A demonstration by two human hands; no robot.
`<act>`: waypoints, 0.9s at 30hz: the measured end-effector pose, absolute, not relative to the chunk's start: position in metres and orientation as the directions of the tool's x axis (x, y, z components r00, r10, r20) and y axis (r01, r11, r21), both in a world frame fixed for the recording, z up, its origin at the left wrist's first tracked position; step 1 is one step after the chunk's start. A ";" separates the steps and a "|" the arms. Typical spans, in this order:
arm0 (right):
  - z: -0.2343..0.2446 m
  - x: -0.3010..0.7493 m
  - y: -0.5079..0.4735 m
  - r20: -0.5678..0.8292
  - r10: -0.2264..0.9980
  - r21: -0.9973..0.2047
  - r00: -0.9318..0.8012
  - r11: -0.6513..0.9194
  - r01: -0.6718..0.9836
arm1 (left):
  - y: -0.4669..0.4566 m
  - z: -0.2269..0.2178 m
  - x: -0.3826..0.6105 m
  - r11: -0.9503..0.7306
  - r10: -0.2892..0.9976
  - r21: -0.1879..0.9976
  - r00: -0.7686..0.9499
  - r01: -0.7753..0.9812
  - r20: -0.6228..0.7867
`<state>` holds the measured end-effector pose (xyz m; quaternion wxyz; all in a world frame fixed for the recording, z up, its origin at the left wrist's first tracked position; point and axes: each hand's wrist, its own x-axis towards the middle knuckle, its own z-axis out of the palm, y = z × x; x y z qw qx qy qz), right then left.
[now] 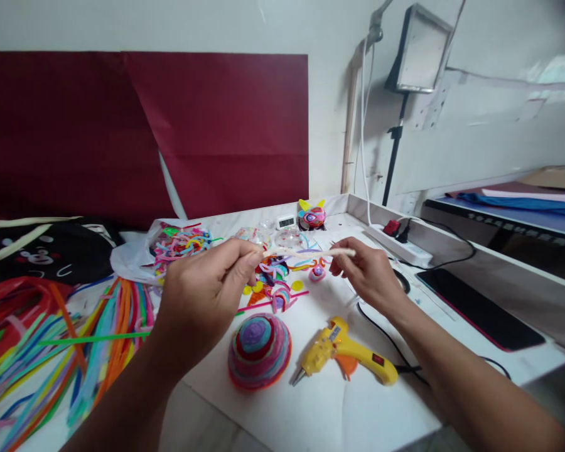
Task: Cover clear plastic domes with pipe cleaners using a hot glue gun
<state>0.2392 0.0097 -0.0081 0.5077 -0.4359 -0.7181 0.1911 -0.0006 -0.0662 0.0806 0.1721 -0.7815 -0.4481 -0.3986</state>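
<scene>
A white pipe cleaner (306, 253) stretches level between my two hands above the table. My left hand (202, 301) pinches one end between thumb and fingers. At the other end, the curled fingers of my right hand (370, 273) close around it, its tip showing near the knuckles. Below my hands sits a dome (260, 351) coiled from striped pipe cleaners in pink, red, blue and purple. To its right, a yellow glue gun (343, 351) lies on its side, nozzle toward the dome. Behind are a small coiled ball (317, 272) and an arched striped piece (281, 296).
Bundles of coloured pipe cleaners (117, 333) spread over the left side, before a plastic bag (136, 257) of cut pieces. A decorated ball (312, 215) and a small digital clock (286, 222) stand at the back. Rightward are a power strip (400, 246), cables and a phone (480, 309).
</scene>
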 end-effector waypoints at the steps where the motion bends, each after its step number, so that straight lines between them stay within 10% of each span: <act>1: -0.008 0.240 0.010 0.564 0.818 -0.684 -0.117 0.542 0.489 | -0.065 0.080 0.000 -0.541 0.582 0.108 0.278 0.834 0.764; 19: -0.001 0.253 0.013 0.861 0.507 -0.373 0.027 0.596 0.711 | -0.045 0.058 0.002 -0.532 0.604 -0.022 0.397 0.847 0.691; 27: 0.004 0.225 -0.015 0.848 0.366 -0.091 -0.384 0.814 0.574 | -0.044 0.042 0.012 -0.520 0.645 -0.153 0.504 0.840 0.574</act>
